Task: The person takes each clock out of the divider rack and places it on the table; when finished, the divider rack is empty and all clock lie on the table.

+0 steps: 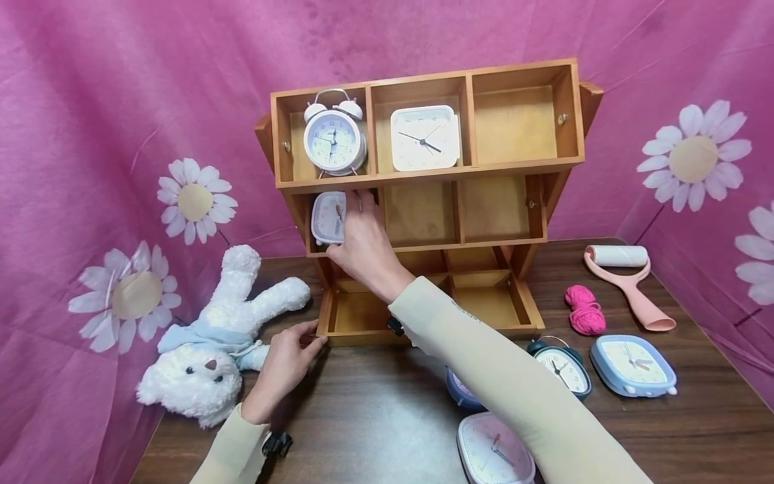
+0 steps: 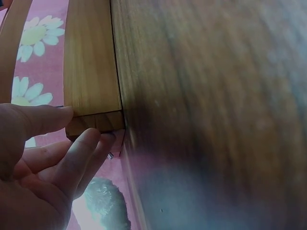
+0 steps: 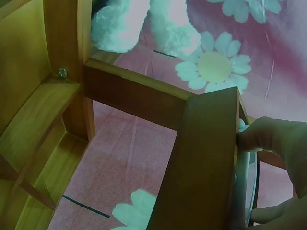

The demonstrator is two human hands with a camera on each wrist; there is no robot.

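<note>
Head view: nearest, my left hand (image 1: 287, 366) pinches the lower left front corner of the wooden shelf (image 1: 429, 173). Farther in, my right hand (image 1: 367, 245) grips the white clock (image 1: 325, 220), thumb low, fingers high, in the middle row's left compartment. It stands upright, face outward; my fingers hide its long axis.

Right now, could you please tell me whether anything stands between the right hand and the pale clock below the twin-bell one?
Nothing visible does: the right hand grips the pale clock directly. The shelf's top tier lies above them, not between.
</note>
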